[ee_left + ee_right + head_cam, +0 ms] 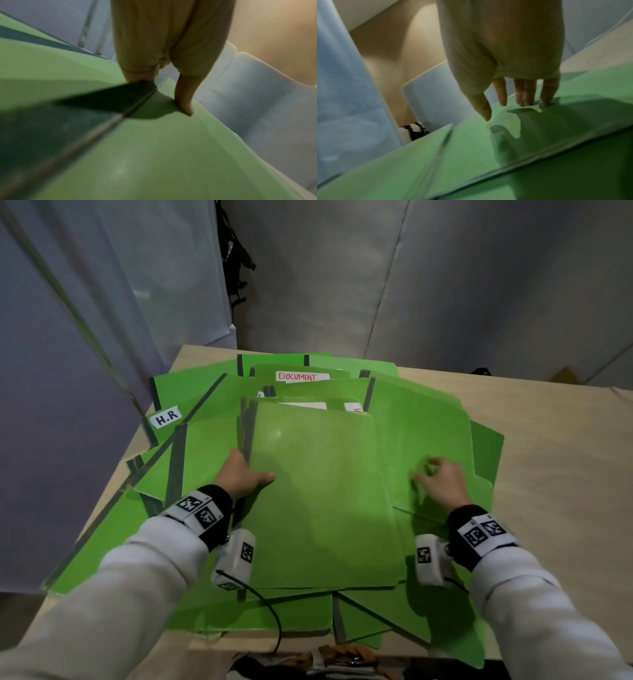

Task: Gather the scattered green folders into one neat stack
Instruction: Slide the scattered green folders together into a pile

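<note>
Several green folders lie fanned in a loose pile on the beige table (555,446). The top folder (318,491) lies in the middle, its dark spine to the left. My left hand (245,474) grips that folder's left edge, with the thumb (184,100) on top and the fingers curled under the spine. My right hand (438,481) rests on a folder (421,433) that sticks out to the right. Its straight fingers (525,94) are spread, and their tips touch the green surface (488,148). White labels read "DOCUMENT" (298,376) and "H.R" (166,416).
Folders overhang the table's left edge (85,549) and its front edge (376,638). Grey sheeting (68,371) hangs close on the left and behind. Bare tabletop shows at the right. Black cables (236,261) hang at the back.
</note>
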`<action>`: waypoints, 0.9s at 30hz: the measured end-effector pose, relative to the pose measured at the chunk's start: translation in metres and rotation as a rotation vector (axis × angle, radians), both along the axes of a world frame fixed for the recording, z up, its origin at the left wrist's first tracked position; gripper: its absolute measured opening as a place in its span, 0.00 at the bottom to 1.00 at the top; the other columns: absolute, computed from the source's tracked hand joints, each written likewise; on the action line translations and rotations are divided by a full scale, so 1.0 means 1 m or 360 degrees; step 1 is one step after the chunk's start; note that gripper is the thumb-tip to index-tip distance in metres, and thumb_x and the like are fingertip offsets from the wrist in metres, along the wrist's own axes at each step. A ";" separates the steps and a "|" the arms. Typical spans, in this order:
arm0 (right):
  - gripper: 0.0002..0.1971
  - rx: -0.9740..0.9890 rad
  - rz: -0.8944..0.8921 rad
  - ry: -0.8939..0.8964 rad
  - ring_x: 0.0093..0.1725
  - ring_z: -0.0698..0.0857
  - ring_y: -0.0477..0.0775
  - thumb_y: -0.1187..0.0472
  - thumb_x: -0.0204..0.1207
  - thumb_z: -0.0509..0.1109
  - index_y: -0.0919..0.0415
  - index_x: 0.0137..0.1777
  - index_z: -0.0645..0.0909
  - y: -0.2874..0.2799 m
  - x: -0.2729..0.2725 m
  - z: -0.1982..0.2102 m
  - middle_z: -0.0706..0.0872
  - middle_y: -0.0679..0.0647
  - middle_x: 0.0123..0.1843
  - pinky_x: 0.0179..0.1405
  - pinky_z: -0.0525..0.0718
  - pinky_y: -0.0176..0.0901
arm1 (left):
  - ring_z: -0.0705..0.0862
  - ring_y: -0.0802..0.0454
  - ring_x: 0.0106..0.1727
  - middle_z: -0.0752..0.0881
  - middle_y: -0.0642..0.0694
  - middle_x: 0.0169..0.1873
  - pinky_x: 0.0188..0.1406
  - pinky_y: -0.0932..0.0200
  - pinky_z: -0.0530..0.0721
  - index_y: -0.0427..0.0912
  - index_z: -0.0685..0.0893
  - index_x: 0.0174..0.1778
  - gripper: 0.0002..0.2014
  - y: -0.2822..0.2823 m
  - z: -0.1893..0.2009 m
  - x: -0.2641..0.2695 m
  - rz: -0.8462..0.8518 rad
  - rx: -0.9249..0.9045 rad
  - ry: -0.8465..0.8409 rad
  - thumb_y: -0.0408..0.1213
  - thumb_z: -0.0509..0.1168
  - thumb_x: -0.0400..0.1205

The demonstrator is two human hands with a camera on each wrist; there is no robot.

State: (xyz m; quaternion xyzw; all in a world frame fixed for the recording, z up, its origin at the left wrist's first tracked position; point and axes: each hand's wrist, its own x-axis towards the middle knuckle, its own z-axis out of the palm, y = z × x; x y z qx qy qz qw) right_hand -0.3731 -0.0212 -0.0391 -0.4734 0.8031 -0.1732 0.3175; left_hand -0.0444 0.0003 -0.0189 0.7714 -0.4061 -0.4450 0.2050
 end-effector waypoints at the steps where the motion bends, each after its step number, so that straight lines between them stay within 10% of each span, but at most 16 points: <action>1: 0.32 0.0058 -0.0081 0.0158 0.71 0.73 0.68 0.54 0.72 0.72 0.64 0.75 0.68 -0.002 -0.013 0.000 0.70 0.67 0.75 0.69 0.75 0.61 | 0.76 0.42 0.54 0.78 0.31 0.66 0.50 0.52 0.79 0.30 0.66 0.76 0.36 -0.001 0.001 0.009 0.0060 -0.0009 -0.0003 0.34 0.74 0.74; 6: 0.46 0.0392 -0.0270 0.0370 0.82 0.52 0.71 0.43 0.70 0.71 0.72 0.78 0.58 -0.008 -0.044 0.000 0.53 0.72 0.82 0.77 0.57 0.65 | 0.58 0.30 0.80 0.58 0.29 0.79 0.79 0.36 0.64 0.36 0.71 0.75 0.40 0.001 0.008 0.058 0.0157 0.0143 -0.0419 0.47 0.77 0.70; 18: 0.50 0.0354 -0.0134 0.0277 0.79 0.60 0.71 0.53 0.60 0.82 0.65 0.79 0.61 -0.025 -0.033 0.006 0.60 0.69 0.80 0.75 0.63 0.69 | 0.66 0.30 0.77 0.63 0.32 0.76 0.80 0.37 0.64 0.38 0.68 0.79 0.44 -0.007 0.001 0.048 0.0236 0.0024 -0.0081 0.41 0.80 0.67; 21: 0.54 0.0404 -0.0116 0.0274 0.78 0.64 0.72 0.50 0.54 0.84 0.63 0.79 0.62 -0.029 -0.035 0.007 0.63 0.69 0.79 0.74 0.66 0.71 | 0.78 0.36 0.67 0.77 0.35 0.70 0.74 0.37 0.73 0.34 0.70 0.76 0.48 -0.010 0.004 0.066 0.0277 -0.0050 0.0353 0.44 0.83 0.61; 23: 0.60 0.0421 -0.0112 0.0256 0.76 0.67 0.72 0.45 0.45 0.86 0.62 0.78 0.62 -0.042 -0.056 -0.014 0.66 0.69 0.79 0.71 0.69 0.73 | 0.83 0.42 0.60 0.83 0.37 0.62 0.70 0.44 0.78 0.30 0.69 0.76 0.35 -0.008 0.005 0.079 0.0339 -0.0110 0.0560 0.37 0.74 0.74; 27: 0.73 0.0480 -0.0153 0.0210 0.73 0.72 0.72 0.38 0.22 0.83 0.61 0.76 0.65 -0.061 -0.085 -0.044 0.71 0.69 0.76 0.67 0.73 0.73 | 0.90 0.56 0.28 0.92 0.42 0.41 0.29 0.61 0.90 0.38 0.73 0.70 0.18 -0.005 0.006 0.094 0.0498 -0.0247 0.0968 0.30 0.60 0.84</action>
